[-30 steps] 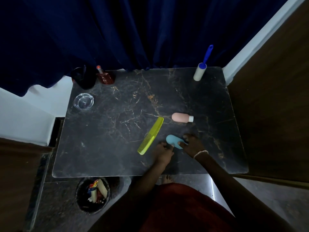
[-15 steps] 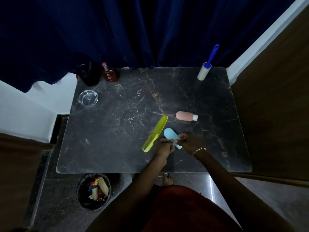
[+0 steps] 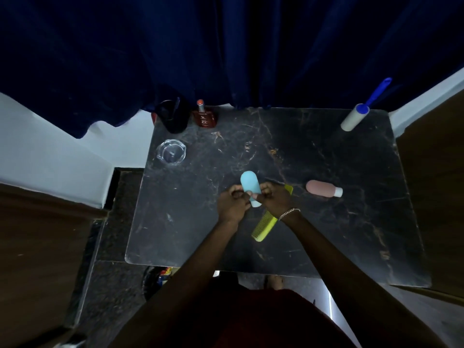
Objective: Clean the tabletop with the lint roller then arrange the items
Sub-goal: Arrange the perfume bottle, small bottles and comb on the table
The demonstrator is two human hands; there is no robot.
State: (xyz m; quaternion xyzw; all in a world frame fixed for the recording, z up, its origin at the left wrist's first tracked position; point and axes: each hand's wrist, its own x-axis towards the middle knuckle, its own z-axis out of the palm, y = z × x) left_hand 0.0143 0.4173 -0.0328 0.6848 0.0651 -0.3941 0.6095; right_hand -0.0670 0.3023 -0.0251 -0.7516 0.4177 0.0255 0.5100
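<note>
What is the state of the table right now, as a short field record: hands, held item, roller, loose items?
left hand: grips the blue bottle from its left
right hand: grips the same bottle from its right
blue bottle: rounded end points away from the person
lint roller: far right corner of tabletop, not held
yellow-green comb: lying flat, partly hidden by the right hand
pink bottle: on its side, right of the hands
far left corner: glass ashtray, red perfume bottle, black cup
</note>
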